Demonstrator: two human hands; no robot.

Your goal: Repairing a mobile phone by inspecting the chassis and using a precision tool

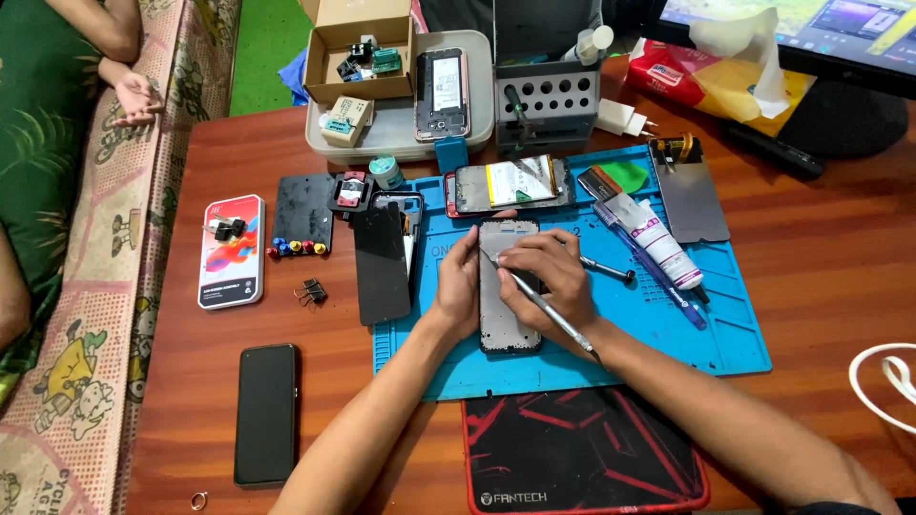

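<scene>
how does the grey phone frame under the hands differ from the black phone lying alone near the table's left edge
The grey phone frame lies on the blue work mat, pinned by the left hand and worked with a metal tool in the right hand; the black phone lies untouched on bare wood. The frame looks stripped; the phone looks whole. Both lie flat.

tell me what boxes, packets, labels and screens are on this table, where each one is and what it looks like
White phone box: left of the blue mat, flat, red and blue artwork.
Cardboard box: top centre, open, brown, small parts inside.
Snack packet: top right, red and yellow, crumpled.
Monitor: top right corner, lit.
Black phone: lower left, screen dark.
</scene>
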